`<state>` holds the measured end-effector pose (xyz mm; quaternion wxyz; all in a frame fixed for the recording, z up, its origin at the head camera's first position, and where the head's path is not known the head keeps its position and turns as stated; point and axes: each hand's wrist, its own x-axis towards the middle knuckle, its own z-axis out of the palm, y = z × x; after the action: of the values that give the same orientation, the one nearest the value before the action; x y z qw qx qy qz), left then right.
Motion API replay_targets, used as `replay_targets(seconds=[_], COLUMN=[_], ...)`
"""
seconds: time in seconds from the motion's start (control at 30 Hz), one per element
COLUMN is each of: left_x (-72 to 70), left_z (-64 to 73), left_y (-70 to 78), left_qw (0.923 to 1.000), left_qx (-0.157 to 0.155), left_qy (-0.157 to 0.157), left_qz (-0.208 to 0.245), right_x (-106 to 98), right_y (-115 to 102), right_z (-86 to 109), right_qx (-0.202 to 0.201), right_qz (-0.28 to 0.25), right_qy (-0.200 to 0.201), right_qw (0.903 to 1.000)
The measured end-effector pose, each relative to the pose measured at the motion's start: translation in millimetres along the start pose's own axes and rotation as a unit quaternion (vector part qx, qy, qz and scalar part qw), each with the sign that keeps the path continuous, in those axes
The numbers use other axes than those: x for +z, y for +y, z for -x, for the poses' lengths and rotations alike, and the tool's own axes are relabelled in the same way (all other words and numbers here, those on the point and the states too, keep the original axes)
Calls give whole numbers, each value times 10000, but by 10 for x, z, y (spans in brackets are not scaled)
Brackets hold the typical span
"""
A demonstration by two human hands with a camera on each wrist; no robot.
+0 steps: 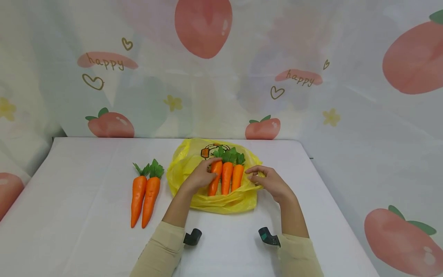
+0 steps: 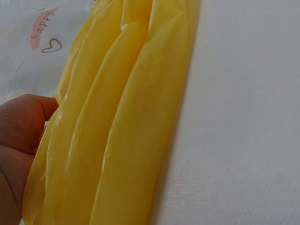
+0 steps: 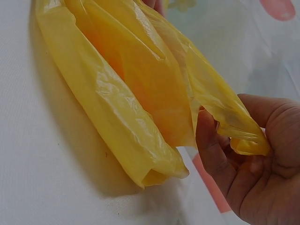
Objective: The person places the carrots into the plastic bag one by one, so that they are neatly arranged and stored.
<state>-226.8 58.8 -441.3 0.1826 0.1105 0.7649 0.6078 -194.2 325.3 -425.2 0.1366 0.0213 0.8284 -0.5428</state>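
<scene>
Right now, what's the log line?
left hand: touching leftmost carrot in yellow bag; right hand: holding bag edge; two carrots: on table beside bag

White surface, far right corner rounded. Directly on it, left of middle: left carrot and right carrot, lying side by side, leafy tops at far end, tips nearer. Just right of them: yellow plastic bag, crumpled, reaching far edge (soft shadow beside it in right wrist view).

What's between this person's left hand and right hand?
Seen from the head view: the middle carrot and rightmost carrot of the three in the yellow bag, plus part of the bag itself.
</scene>
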Motion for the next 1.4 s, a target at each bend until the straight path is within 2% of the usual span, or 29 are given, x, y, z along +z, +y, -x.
replay_targets(seconds=[0.1, 0.37, 0.77, 1.03, 1.4], left_x=[2, 7, 12, -24, -20], left_z=[-9, 2, 6, 15, 7], left_y=[-17, -63, -117, -134, -184], left_qw=[10000, 9995, 9990, 9984, 9987], left_qx=[9, -60, 74, 467, 359], left_qy=[-9, 240, 397, 293, 258], left_qz=[9, -185, -193, -152, -246], right_x=[-3, -6, -6, -6, -9], right_y=[2, 25, 31, 28, 33], right_z=[-2, -15, -4, -21, -20], right_qx=[18, 71, 84, 72, 102], right_qz=[36, 33, 6, 10, 73], right_qy=[30, 23, 76, 61, 85], right_qw=[10000, 10000, 9999, 10000, 9999])
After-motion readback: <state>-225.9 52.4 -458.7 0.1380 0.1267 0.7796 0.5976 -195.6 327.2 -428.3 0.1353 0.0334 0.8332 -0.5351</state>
